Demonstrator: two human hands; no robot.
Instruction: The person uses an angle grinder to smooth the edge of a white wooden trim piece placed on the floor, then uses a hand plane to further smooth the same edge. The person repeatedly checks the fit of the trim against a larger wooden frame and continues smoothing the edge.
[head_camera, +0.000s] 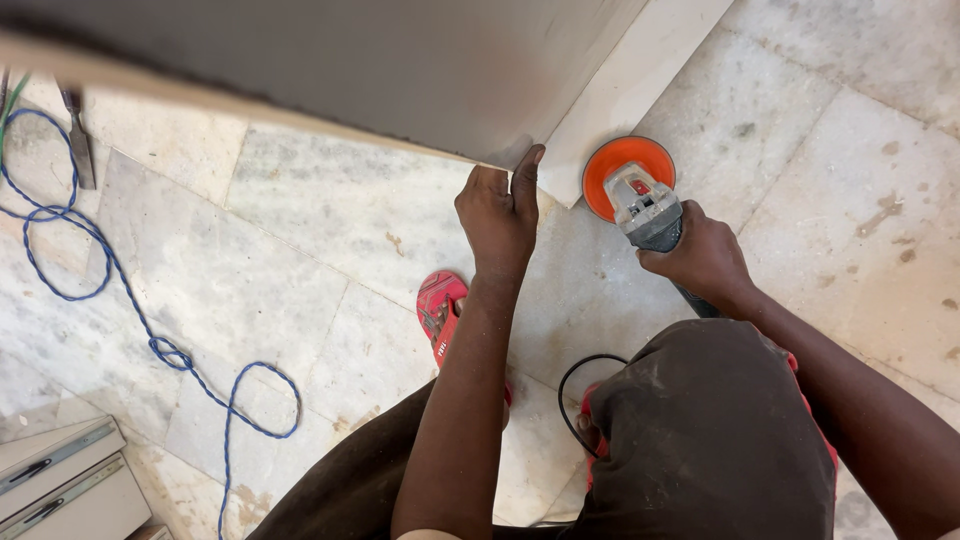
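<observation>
My left hand (500, 210) presses its fingers against the lower corner of a large grey board (380, 70) that leans across the top of the view. My right hand (700, 258) grips the dark body of an angle grinder (645, 210) fitted with a round orange disc (620, 160). The disc sits just right of the board's corner, against a white strip (625, 85) that runs up beside the board. The grinder's black cord (575, 385) loops down by my knee.
A blue cable (150, 340) snakes over the marble floor (330, 210) at left. A chisel (78, 140) lies at the upper left. A pale drawer unit (60, 485) stands at the bottom left. My foot wears a red sandal (440, 310).
</observation>
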